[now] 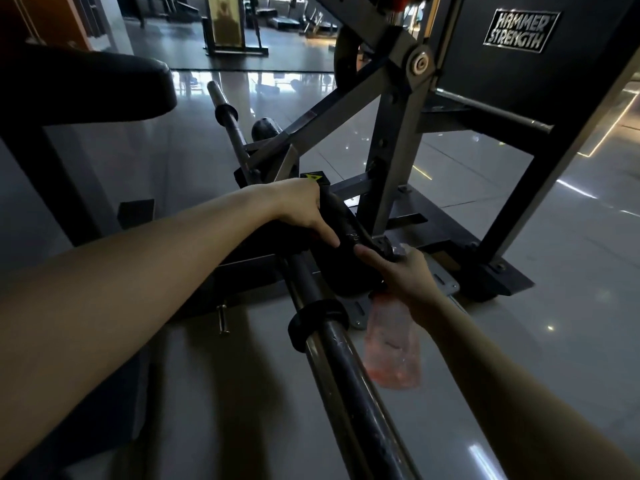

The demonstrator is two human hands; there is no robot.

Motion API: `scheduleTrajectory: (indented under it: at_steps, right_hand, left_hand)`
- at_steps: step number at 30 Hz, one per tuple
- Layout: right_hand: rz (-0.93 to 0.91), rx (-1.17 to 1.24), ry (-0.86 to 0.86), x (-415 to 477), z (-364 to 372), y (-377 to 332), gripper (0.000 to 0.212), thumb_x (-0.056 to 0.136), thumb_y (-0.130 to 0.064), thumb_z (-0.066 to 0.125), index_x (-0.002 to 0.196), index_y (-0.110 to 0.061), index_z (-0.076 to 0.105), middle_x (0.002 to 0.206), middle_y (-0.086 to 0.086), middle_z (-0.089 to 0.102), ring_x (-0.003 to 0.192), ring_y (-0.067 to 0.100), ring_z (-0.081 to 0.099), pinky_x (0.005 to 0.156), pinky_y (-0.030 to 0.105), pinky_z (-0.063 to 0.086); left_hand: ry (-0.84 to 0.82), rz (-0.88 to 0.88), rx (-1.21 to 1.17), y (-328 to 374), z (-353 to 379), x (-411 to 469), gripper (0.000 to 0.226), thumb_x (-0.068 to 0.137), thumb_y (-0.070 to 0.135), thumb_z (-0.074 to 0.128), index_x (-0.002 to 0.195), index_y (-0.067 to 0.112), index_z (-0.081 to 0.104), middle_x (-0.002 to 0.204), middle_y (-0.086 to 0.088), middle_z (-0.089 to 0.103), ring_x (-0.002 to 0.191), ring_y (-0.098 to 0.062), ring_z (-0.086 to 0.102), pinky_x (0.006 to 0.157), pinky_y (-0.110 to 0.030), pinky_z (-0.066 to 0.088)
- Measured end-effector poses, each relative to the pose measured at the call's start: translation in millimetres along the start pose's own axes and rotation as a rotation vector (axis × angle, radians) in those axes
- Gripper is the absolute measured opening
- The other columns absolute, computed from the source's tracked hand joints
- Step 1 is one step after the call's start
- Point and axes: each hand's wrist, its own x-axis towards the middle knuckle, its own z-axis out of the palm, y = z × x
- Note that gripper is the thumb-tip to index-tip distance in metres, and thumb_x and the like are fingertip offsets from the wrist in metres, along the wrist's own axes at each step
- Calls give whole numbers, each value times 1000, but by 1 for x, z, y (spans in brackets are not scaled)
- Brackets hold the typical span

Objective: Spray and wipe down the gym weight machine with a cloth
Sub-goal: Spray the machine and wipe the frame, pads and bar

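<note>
The left hand (pixel 304 211) presses a dark cloth (pixel 341 220) onto the machine's bar (pixel 332 344) to wipe it, while the right hand (pixel 403 275), fingers clenched, keeps the spray bottle (pixel 393 344) tucked aside, ready.

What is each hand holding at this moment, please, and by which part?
The right hand grips a translucent reddish spray bottle at its neck by the trigger head. The left hand presses something dark, likely the cloth, onto the machine's bar.

dim interior; daylight is entering from the far background and glaring off the glossy floor (pixel 502 358). wide-angle distortion is bending the edges; shadowed areas are losing detail.
</note>
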Motion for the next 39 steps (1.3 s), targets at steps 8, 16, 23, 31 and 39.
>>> scheduleTrajectory:
  at_steps: [8,16,23,31,39]
  right_hand:
    - [277,240,-170,-15,-6,5,50,94,-52,59,114,-8,70,82,13,72,68,22,69,63,38,60]
    - [-132,-494,-76,-19,-27,-53,9,93,-13,65,84,-14,66,72,4,65,57,13,63,50,22,50]
    - [-47,-458,-169,-28,-12,-51,17,92,-15,63,88,1,68,65,8,63,58,15,57,59,40,48]
    - [-123,-457,-55,-38,3,-47,25,93,-20,63,74,-4,62,66,14,63,56,16,58,56,39,44]
    - [-165,-438,-14,-30,5,-61,28,91,-23,67,78,1,63,78,23,68,75,41,67,69,54,55]
  left_hand:
    - [38,38,10,4,-2,-6,62,64,60,88,113,24,74,102,5,73,89,-12,68,84,-33,59]
    - [-27,-116,0,-12,-1,5,62,61,61,89,96,11,76,94,-3,75,88,-19,72,85,-37,60]
    - [-27,-109,-14,-14,0,7,60,63,58,89,98,12,74,96,-3,75,88,-19,71,82,-34,59]
    - [-8,-97,-6,-13,2,8,63,65,58,88,102,10,71,99,-6,73,87,-20,69,71,-29,55]
    - [11,-85,10,-13,4,9,75,66,61,87,119,10,70,112,-4,71,97,-19,68,74,-27,53]
